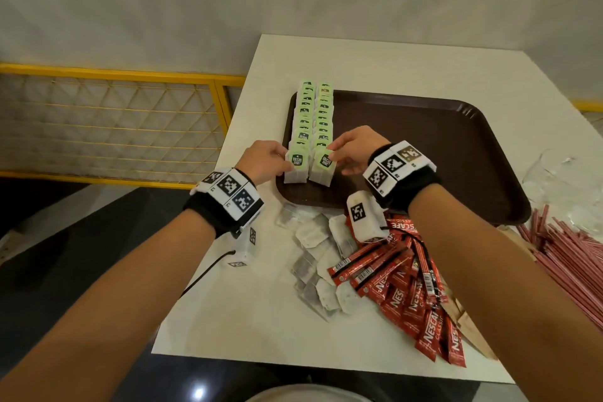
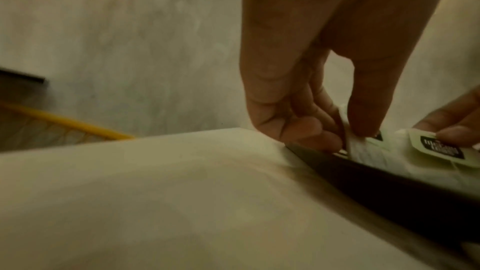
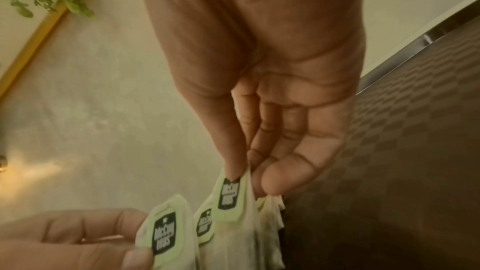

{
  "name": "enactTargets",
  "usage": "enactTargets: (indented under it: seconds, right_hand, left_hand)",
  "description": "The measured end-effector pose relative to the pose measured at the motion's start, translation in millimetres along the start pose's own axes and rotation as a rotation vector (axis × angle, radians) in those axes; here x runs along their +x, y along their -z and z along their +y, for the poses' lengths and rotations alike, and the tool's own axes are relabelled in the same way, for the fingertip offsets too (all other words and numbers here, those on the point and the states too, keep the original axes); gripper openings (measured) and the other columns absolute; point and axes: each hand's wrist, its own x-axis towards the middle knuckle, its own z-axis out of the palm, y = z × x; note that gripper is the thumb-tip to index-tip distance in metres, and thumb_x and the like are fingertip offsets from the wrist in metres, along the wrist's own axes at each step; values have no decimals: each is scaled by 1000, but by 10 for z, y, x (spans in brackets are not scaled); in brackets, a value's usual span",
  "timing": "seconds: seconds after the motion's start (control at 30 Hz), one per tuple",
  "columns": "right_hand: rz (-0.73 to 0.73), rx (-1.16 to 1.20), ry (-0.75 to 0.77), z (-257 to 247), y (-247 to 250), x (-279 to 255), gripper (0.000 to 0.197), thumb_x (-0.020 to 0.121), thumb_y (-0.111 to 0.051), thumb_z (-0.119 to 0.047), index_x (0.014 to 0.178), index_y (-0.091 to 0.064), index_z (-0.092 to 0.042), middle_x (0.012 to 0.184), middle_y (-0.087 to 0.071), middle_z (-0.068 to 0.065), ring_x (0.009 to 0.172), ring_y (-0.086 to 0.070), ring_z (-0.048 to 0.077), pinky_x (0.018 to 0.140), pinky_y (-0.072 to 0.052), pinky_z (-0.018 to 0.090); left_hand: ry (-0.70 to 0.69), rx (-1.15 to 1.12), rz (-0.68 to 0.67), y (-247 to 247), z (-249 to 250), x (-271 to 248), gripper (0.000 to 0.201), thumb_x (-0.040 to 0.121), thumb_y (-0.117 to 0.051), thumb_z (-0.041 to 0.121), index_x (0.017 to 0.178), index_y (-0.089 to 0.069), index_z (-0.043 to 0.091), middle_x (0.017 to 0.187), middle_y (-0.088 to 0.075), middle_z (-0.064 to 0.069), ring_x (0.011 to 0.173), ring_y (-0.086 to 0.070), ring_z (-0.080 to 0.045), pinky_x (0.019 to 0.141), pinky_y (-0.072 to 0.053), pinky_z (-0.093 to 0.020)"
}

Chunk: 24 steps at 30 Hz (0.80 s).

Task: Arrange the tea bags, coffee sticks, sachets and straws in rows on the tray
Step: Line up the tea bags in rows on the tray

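Two rows of tea bags (image 1: 315, 114) with green tags run along the left side of the brown tray (image 1: 424, 147). My left hand (image 1: 272, 161) pinches the nearest tea bag of the left row (image 1: 296, 166) at the tray's near left corner. My right hand (image 1: 350, 148) pinches the nearest tea bag of the right row (image 1: 323, 168). In the left wrist view the left hand's fingers (image 2: 306, 130) and thumb squeeze the bag's edge (image 2: 358, 147). In the right wrist view the thumb and fingertips (image 3: 270, 180) hold the top of a tea bag (image 3: 230, 192).
Loose tea bags (image 1: 319, 258) lie on the white table in front of the tray. Red coffee sticks (image 1: 404, 284) are fanned beside them. Pink straws (image 1: 574, 254) are heaped at the right edge, with clear plastic wrap (image 1: 561, 183) above. A yellow railing (image 1: 114, 75) stands left.
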Motion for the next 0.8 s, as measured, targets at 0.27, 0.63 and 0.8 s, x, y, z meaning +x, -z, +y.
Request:
enactTargets:
  seconds: [0.27, 0.63, 0.8]
  right_hand:
    - [79, -178, 31, -35, -105, 180, 13, 82, -69, -6, 94, -65, -5, 89, -63, 10, 86, -65, 23, 84, -56, 38]
    - [39, -215, -42, -37, -34, 147, 30, 77, -76, -20, 97, -58, -7, 92, -66, 10, 89, -67, 25, 82, -57, 41]
    - [-32, -218, -113, -17, -63, 100, 29, 74, -79, -13, 93, -61, -1, 95, -71, 19, 92, -69, 30, 86, -55, 44]
  left_hand:
    - [-88, 211, 3, -11, -5, 163, 26, 77, -74, 15, 98, -61, 9, 86, -61, -3, 82, -56, -17, 71, -37, -23]
    - [-234, 233, 18, -20, -24, 174, 29, 78, -73, 22, 101, -58, 13, 78, -54, 4, 68, -49, -8, 59, -36, -16]
    - [-245, 400, -98, -38, -17, 140, 55, 67, -82, 30, 112, -52, 18, 102, -44, -1, 90, -48, -18, 75, -37, -26]
